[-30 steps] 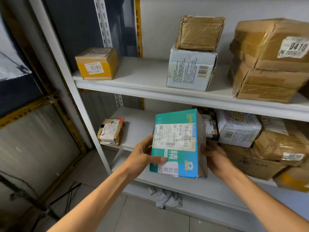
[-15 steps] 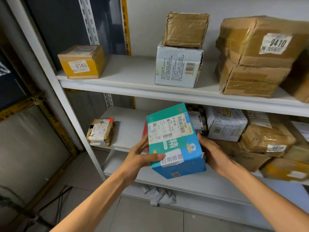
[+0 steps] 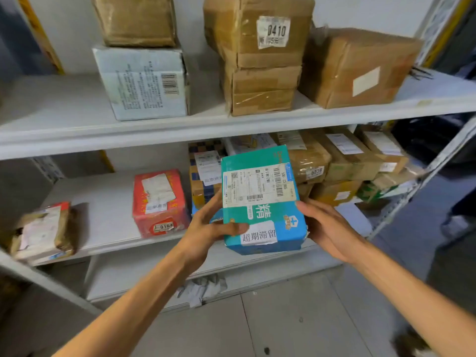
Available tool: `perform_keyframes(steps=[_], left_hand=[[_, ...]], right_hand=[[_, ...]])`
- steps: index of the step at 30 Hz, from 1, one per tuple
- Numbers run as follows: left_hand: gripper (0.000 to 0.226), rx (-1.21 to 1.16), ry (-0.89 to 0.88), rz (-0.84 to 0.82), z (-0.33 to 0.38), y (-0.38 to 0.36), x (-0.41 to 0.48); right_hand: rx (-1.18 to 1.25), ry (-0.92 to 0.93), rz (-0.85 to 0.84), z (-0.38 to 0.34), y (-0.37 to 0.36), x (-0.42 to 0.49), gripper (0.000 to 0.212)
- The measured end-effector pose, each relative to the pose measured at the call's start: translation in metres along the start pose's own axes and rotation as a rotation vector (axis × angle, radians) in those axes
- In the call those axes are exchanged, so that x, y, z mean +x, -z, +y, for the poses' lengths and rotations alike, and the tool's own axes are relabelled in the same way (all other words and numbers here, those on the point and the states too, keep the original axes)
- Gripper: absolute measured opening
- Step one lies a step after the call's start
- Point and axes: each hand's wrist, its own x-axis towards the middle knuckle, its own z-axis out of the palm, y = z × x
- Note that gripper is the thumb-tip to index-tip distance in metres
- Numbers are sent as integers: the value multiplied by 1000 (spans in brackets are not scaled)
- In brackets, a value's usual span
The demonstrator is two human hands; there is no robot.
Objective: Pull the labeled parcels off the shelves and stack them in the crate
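Note:
A teal box with a white shipping label on top is held in front of the middle shelf, clear of it. My left hand grips its left side, thumb across the front face. My right hand holds its right side, fingers along the edge. A red box marked 0164 stands on the middle shelf just left of the teal box. No crate is in view.
The upper shelf carries a white barcoded box, a brown parcel marked 0410 stacked on another, and a brown box. Several labeled brown parcels crowd the middle shelf's right. A flat taped parcel lies far left. Grey tiled floor below.
The view has swung right and the yellow 0346 box is out of frame. The teal box has come away from the shelf, uncovering the red 0164 box behind it.

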Motion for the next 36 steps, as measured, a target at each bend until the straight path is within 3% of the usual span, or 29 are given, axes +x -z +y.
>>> perform_keyframes(steps=[4,6,14,19,26,32,36], left_hand=[[87,22,28,-149,-11,-37,29],[85,55,46,-234,-16,-62,42],[87,111,99,-622,-45,-212,81],[87,148,171,-870,-84,-324,78],[44,231,289,-1094,-146,-460,37],[61,346,334,-1376,-190,-556,-22],[58,355,352,-1519,-211,-613,-58]], right_hand=[[69,33,179,-3,32,-40,49],[80,61,283,-3,48,-64,41],[-3,173,871,23,107,-184,36],[-138,196,979,46,130,-274,78],[-69,229,1369,78,170,-374,51],[86,222,1631,110,175,-461,58],[173,249,1805,132,180,-503,57]])
